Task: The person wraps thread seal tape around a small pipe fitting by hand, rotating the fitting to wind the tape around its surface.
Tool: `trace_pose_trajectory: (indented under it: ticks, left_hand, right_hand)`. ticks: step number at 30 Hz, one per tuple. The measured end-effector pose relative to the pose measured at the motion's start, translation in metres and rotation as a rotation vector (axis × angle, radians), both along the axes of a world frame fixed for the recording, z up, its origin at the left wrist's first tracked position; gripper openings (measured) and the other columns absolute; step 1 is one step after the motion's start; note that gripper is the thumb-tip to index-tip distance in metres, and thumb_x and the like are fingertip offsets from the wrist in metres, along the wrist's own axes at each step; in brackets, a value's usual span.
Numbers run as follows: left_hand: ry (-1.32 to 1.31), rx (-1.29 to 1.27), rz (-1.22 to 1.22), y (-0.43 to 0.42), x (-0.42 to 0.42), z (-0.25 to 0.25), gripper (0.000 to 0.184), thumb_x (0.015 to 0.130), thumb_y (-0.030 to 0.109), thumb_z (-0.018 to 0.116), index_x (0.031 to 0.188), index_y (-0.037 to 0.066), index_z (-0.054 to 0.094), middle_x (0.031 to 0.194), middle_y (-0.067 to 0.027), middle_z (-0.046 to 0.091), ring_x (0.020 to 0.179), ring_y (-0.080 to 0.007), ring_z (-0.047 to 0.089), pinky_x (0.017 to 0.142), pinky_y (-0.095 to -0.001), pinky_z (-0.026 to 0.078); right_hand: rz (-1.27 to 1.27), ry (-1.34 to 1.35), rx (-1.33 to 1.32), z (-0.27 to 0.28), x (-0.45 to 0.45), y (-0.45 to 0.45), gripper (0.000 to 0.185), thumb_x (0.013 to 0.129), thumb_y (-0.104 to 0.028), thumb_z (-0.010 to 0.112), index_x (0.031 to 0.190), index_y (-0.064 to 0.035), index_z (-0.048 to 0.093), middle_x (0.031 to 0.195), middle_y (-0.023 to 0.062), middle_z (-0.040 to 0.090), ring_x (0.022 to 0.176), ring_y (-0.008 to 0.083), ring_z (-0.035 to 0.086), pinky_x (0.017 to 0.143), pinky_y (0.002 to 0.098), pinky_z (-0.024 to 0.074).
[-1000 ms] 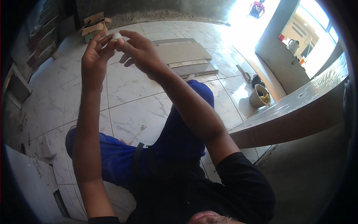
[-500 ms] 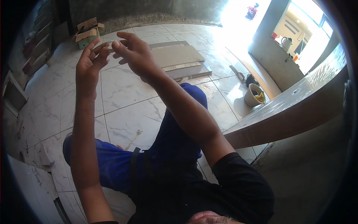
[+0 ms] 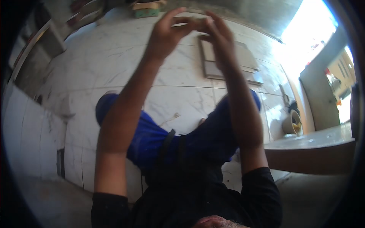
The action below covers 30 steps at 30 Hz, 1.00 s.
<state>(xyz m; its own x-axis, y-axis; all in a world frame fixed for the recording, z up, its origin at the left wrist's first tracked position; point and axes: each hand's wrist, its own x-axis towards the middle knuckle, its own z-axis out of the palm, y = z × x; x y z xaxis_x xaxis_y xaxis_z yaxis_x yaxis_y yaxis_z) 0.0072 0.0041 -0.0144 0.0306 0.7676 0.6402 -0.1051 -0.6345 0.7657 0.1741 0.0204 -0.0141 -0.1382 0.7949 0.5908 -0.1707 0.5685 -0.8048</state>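
Both arms reach out ahead of me, and the hands meet at the top of the view. My left hand (image 3: 170,32) pinches a small pale piece (image 3: 197,23) between thumb and fingers, its kind too blurred to tell. From the other side, my right hand (image 3: 221,40) closes its fingertips on the same piece. Fingers cover most of it. Beneath the hands are my knees in blue trousers (image 3: 148,131), bent over the tiled floor.
Stacked boards or tiles (image 3: 247,60) lie on the marbled tile floor (image 3: 114,72). A green cardboard box (image 3: 146,12) stands at the back. On the right are a bucket (image 3: 292,123) and a wrapped panel with a brown edge (image 3: 310,157). Bright light enters through a doorway (image 3: 304,34).
The view has turned, so the room sits tilted differently. My hands have shifted right and higher in the picture, still together at the small pale piece.
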Motion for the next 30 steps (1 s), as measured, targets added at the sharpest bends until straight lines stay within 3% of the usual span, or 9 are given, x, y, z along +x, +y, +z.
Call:
trace_pose_trajectory:
  ticks: [1, 8, 14, 23, 30]
  left_hand:
    - [0.031, -0.029, 0.000, 0.000, -0.001, -0.001, 0.066, 0.087, 0.024, 0.075, 0.138, -0.003, 0.043, 0.112, -0.0130, 0.065, 0.097, -0.0133, 0.063, 0.080, -0.0239, 0.051]
    - [0.084, -0.009, 0.074, -0.002, -0.003, -0.002, 0.069, 0.087, 0.022, 0.075, 0.139, -0.006, 0.039, 0.113, -0.0159, 0.064, 0.102, -0.0186, 0.065, 0.085, -0.0258, 0.054]
    - [0.059, 0.058, 0.094, -0.001, -0.004, -0.004, 0.068, 0.086, 0.023, 0.075, 0.137, -0.008, 0.041, 0.113, -0.0171, 0.064, 0.101, -0.0204, 0.067, 0.082, -0.0248, 0.055]
    - [0.308, -0.022, 0.183, -0.018, 0.001, -0.003, 0.080, 0.084, 0.035, 0.077, 0.141, -0.006, 0.037, 0.113, -0.0189, 0.064, 0.101, -0.0211, 0.067, 0.082, -0.0274, 0.055]
    - [-0.057, 0.005, 0.063, -0.007, -0.001, 0.000, 0.072, 0.085, 0.021, 0.076, 0.140, -0.006, 0.038, 0.113, -0.0163, 0.064, 0.102, -0.0180, 0.064, 0.085, -0.0275, 0.052]
  right_hand:
    - [-0.009, -0.023, -0.002, 0.000, 0.000, 0.001, 0.054, 0.094, -0.032, 0.065, 0.134, 0.0006, 0.049, 0.108, 0.0098, 0.067, 0.099, 0.0149, 0.063, 0.078, 0.0265, 0.0483]
    - [-0.039, -0.053, -0.015, 0.004, -0.006, -0.009, 0.050, 0.097, -0.035, 0.061, 0.132, -0.0002, 0.052, 0.113, 0.0095, 0.066, 0.103, 0.0150, 0.063, 0.084, 0.0291, 0.0484]
    - [-0.024, -0.092, 0.004, 0.002, -0.008, -0.011, 0.051, 0.098, -0.037, 0.059, 0.132, -0.0008, 0.053, 0.113, 0.0097, 0.066, 0.103, 0.0150, 0.063, 0.085, 0.0302, 0.0483]
    - [-0.006, 0.024, -0.003, 0.000, -0.007, -0.008, 0.051, 0.098, -0.038, 0.057, 0.131, 0.0005, 0.054, 0.116, 0.0116, 0.065, 0.107, 0.0170, 0.061, 0.090, 0.0312, 0.0478]
    - [0.137, 0.050, -0.033, -0.006, -0.010, -0.002, 0.050, 0.096, -0.034, 0.061, 0.131, 0.0013, 0.055, 0.119, 0.0123, 0.064, 0.109, 0.0187, 0.061, 0.091, 0.0319, 0.0479]
